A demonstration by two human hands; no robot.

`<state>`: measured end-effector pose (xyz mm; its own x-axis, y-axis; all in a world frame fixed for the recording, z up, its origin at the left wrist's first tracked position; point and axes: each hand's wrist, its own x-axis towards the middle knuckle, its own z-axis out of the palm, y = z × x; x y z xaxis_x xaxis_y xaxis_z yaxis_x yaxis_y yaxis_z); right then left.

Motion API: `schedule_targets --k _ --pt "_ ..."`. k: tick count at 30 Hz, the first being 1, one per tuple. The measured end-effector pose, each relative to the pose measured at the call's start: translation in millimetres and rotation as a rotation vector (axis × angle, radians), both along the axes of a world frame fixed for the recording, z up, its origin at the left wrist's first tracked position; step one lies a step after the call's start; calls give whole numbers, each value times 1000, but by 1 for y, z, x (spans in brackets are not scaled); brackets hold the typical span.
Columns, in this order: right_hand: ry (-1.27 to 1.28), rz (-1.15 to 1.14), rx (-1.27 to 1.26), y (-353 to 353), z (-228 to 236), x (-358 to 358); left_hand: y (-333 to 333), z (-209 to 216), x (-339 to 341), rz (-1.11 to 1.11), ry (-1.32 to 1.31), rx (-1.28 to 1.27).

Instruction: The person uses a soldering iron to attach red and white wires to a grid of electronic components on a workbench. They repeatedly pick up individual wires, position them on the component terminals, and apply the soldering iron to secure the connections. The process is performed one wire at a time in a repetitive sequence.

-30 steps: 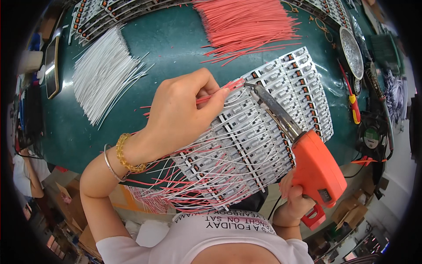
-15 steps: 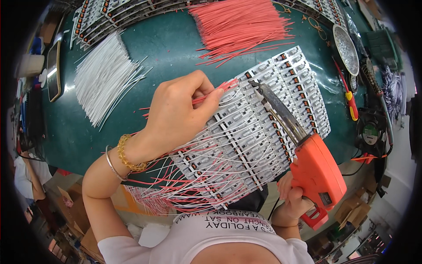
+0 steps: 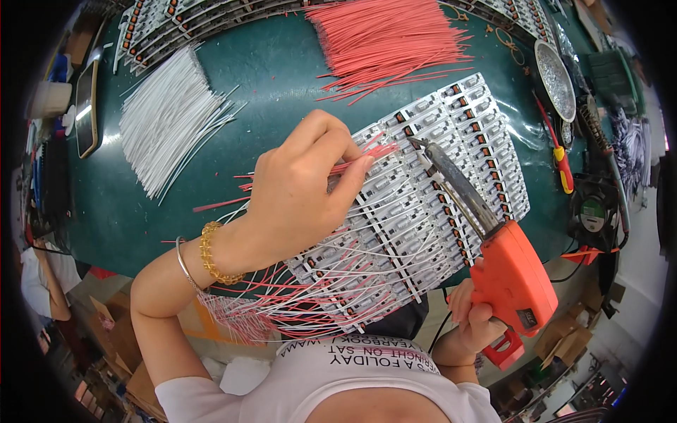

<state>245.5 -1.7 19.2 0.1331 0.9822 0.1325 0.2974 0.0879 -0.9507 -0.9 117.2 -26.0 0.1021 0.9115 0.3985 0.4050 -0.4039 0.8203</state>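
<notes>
My left hand [image 3: 303, 176] is closed on a small bundle of red wires [image 3: 381, 149], pinched between thumb and fingers. Their ends reach over a panel of small grey circuit modules [image 3: 486, 141]. In my right hand [image 3: 474, 321] is a red pistol-shaped soldering gun [image 3: 518, 278], held by its handle below the trigger. The gun's dark tip [image 3: 417, 143] points at the panel, just right of the wire ends; whether it touches a module I cannot tell. Many white and red wires [image 3: 282, 303] trail from the panel's left part toward me.
A pile of red wires [image 3: 388, 42] lies at the far middle, and white wires [image 3: 169, 120] at the left. More module panels [image 3: 211, 32] stand at the back. On the right are a metal dish [image 3: 555, 81], a screwdriver [image 3: 563, 169] and a small black fan [image 3: 594, 211]. A phone [image 3: 86, 109] lies far left.
My left hand has shifted slightly right and toward me with the red wires. The soldering gun and its tip have moved a little the same way.
</notes>
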Motion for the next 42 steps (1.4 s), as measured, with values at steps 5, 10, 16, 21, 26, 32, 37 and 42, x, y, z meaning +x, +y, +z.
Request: schedule_targets --k 5,10,16,21,26,32,37,42 --pt "7 -1 1 3 0 -1 4 3 0 74 -14 15" --pt "-1 48 -23 10 0 1 8 2 -6 45 7 -55" --pt "-146 36 -26 7 -11 11 10 2 -6 44 -31 -118" --pt "-199 31 -33 4 -9 12 10 0 -6 34 -31 -95" --pt "-67 13 -23 5 -2 7 10 0 -5 29 -64 -105" --pt "37 26 -57 9 5 -6 10 1 -6 32 -18 -104" --pt "33 49 -37 12 8 -7 11 -1 -6 42 -26 -71" --pt "69 31 -8 10 8 -6 9 6 -2 79 -130 -118"
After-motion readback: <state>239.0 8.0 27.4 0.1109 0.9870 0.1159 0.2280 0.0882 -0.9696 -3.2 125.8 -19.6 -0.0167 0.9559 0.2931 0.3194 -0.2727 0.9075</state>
